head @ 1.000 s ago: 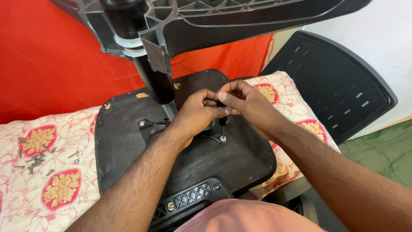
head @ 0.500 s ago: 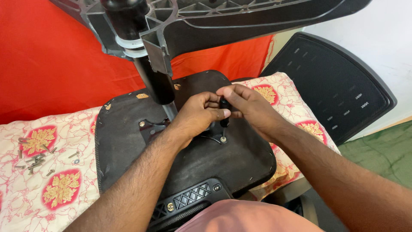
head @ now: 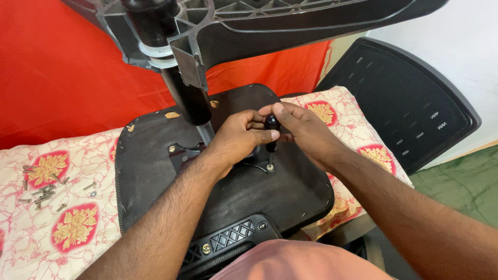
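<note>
Both your left hand [head: 238, 137] and right hand [head: 303, 129] grip the black-handled screwdriver [head: 271, 136] upright on the fabric seat underside [head: 290, 192]; the glossy gas cylinder [head: 189, 101] crowds close, loose screws [head: 44, 192] lie on the patterned bed [head: 67, 228].

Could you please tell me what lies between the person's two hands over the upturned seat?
In the head view, a black screwdriver handle stands upright between the left hand and right hand, its shaft reaching down to a screw on the seat underside.

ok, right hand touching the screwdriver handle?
Touching. The head view shows the right hand with fingertips wrapped over the top of the black screwdriver handle; the left hand pinches it too.
</note>
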